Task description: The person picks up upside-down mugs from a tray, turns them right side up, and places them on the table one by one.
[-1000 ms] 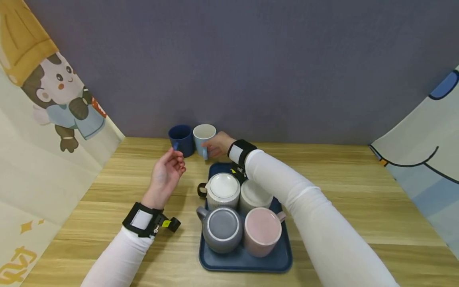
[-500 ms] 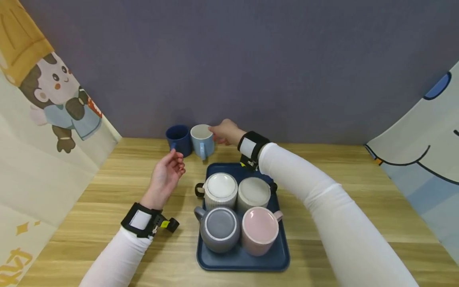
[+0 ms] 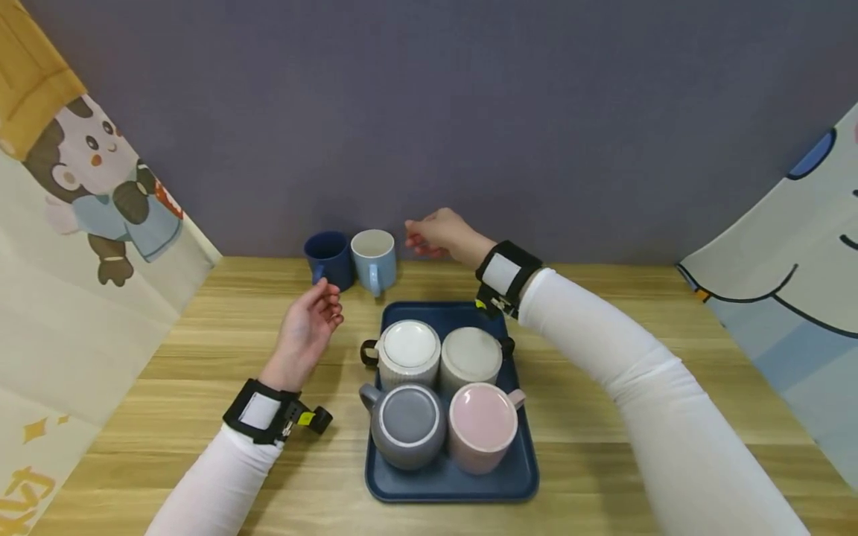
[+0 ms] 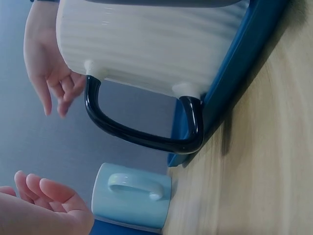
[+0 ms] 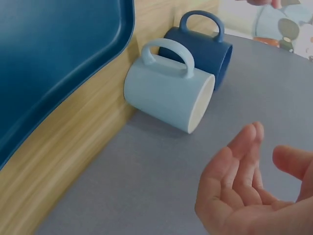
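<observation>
Side by side at the back of the table stand a dark blue mug [image 3: 330, 262] and a light blue mug [image 3: 375, 266], both upright with handles toward me. My right hand [image 3: 439, 232] is in the air just right of the light blue mug, fingers loosely bent and holding nothing; the right wrist view shows a gap between it and the mug [image 5: 166, 93]. My left hand [image 3: 308, 331] hovers in front of the dark blue mug, palm turned up, fingers relaxed. Its fingertips overlap that mug's handle in the head view.
A dark blue tray [image 3: 456, 487] carries upside-down mugs: a white one [image 3: 410, 353] with a black handle, an off-white one [image 3: 471, 357], a grey one [image 3: 407, 428] and a pink one [image 3: 482, 428]. A grey wall [image 3: 536, 134] rises behind the table.
My right hand has let go of the light blue mug and drawn away up and to the right. The mug's handle has turned slightly toward me. My left hand has hardly moved.
</observation>
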Motion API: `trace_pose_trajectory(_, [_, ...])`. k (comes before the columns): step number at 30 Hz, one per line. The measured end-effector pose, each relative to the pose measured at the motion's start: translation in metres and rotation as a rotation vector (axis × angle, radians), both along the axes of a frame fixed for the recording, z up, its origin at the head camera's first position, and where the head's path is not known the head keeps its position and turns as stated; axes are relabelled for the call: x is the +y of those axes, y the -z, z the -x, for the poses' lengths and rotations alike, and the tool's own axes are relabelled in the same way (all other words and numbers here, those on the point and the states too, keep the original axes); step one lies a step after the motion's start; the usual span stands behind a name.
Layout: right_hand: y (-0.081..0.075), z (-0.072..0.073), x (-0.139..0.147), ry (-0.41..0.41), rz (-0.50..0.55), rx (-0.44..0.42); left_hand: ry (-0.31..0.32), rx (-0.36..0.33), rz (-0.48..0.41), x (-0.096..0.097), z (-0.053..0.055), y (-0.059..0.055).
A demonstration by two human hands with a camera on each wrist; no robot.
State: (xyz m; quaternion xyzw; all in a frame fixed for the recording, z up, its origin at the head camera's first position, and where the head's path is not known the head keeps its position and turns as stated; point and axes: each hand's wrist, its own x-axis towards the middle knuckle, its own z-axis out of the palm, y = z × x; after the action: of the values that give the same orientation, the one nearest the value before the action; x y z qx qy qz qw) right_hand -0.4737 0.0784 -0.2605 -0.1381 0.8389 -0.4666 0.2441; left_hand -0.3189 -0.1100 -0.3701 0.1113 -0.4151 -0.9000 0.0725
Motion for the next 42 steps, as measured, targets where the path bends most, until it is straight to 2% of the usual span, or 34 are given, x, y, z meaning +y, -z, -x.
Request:
trace_pose_trajectory(12, [-0.001, 0.009, 0.036, -0.007, 0.009, 0.020, -0.010, -0.010, 0.008, 0.003, 0.006, 0.002])
trace_pose_trajectory(21, [0.001, 0.002, 0.057, -0.020, -0.044, 0.092, -0.010, -0.007, 0.032, 0.005, 0.006, 0.003])
trace_pose_trajectory(29, [0.009, -0.006, 0.069, -0.040, -0.071, 0.133, -0.015, -0.021, 0.045, 0.008, 0.007, 0.003])
trace_pose_trajectory(35, [0.013, -0.015, 0.080, -0.022, -0.047, 0.144, -0.017, -0.015, 0.052, 0.008, 0.006, 0.002])
trace_pose_trajectory(42, [0.022, -0.021, 0.097, 0.000, 0.030, 0.112, -0.024, -0.015, 0.082, 0.008, 0.005, 0.002])
